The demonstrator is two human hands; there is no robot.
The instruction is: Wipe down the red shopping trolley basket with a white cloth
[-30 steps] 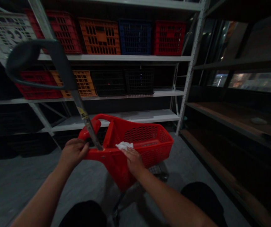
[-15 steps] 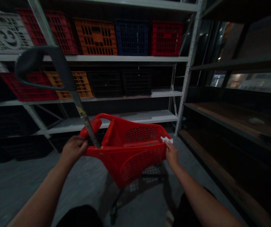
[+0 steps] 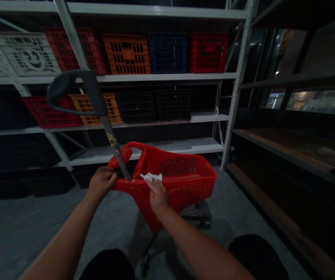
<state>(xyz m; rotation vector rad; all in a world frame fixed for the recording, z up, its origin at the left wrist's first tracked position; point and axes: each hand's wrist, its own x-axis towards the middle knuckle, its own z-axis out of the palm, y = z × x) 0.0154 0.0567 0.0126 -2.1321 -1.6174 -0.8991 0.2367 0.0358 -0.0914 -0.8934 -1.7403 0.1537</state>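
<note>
Over the red shopping trolley (image 3: 190, 190), the left hand (image 3: 101, 182) clenches its rim, while the right hand (image 3: 157, 196) pinches a white scrap (image 3: 151, 177) that looser fingers could drop.

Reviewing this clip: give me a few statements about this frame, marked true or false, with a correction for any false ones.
The left hand is on the rim of the red shopping cart, beside a metal pole. True.
The right hand holds a blue cloth. False: a white item is at the fingertips of the right hand.
On the top shelf, a blue crate stands between an orange crate and a red crate. True.
The cart stands on a wooden shelf. False: it stands on the grey floor.
</note>
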